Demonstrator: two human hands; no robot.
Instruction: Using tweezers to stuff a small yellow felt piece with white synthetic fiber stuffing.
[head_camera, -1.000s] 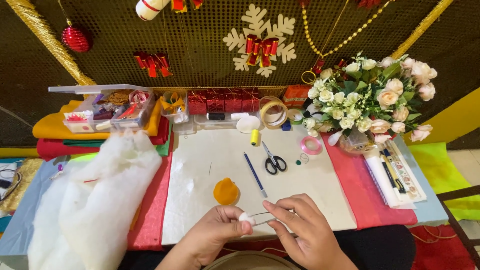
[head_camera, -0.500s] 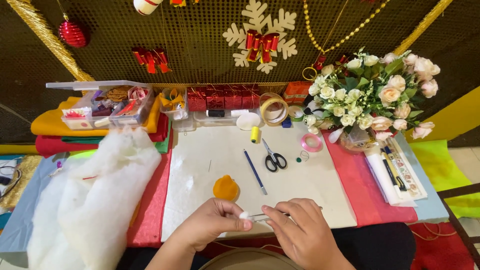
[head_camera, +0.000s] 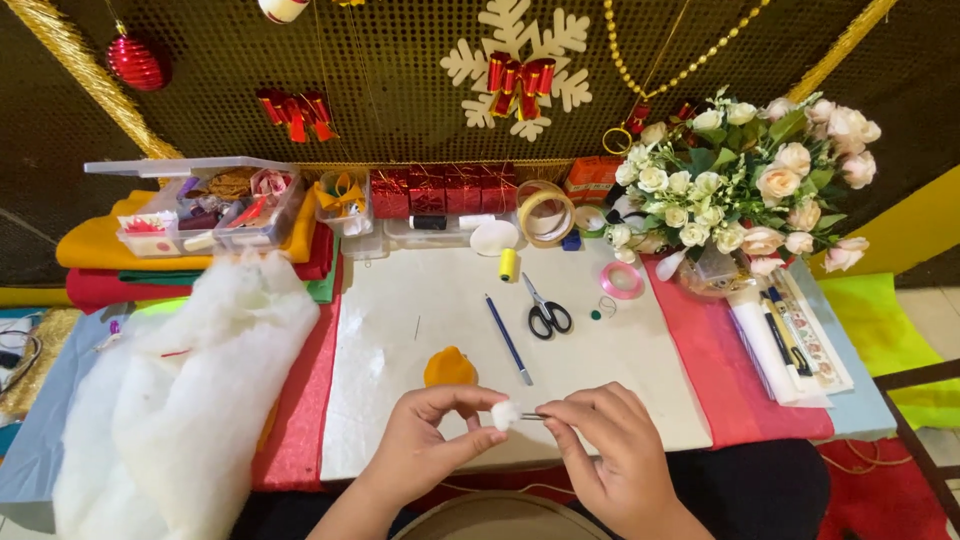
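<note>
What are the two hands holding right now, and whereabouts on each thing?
The left hand pinches a small white fluff ball at its side between thumb and fingers. The right hand grips a thin needle-like tool by its rear end.

bare white mat (head_camera: 640, 365), pencil (head_camera: 509, 339) and scissors (head_camera: 547, 312) ahead

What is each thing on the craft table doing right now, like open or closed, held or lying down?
Left hand: pinching the white fluff ball.
Right hand: holding a thin needle-like tool against the ball.
Scissors: closed, lying flat.
Blue pencil: lying flat, untouched.
Orange felt piece: lying on the white board.
Clear plastic box: lid open.
Yellow thread spool: lying on its side.
</note>
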